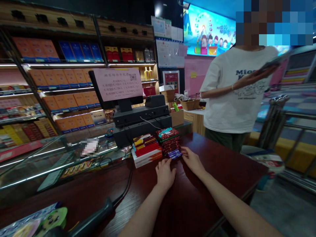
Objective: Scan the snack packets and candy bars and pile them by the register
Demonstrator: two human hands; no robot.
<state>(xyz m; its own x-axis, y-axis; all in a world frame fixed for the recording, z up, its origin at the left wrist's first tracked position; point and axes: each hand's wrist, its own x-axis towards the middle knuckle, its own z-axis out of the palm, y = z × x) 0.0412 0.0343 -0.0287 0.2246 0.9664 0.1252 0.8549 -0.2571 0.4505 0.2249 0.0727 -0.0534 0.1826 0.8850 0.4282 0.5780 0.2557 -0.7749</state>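
Note:
On the dark red wooden counter point(217, 184) both my hands reach toward two stacks of flat packets. My left hand point(165, 172) lies with fingers stretched toward the base of the dark red stack point(168, 140). My right hand point(193, 160) touches a small purple packet point(174, 153) at the foot of that stack, fingers pinched on its edge. A second stack of red and yellow packets point(145, 148) stands just left of it.
A cash register with a screen point(138, 113) stands behind the stacks. A glass display case point(61, 158) runs left, with shelves of boxed goods point(64, 82) behind. A person in a white shirt point(237, 95) stands at right holding a phone. A black handheld scanner point(93, 220) lies near me.

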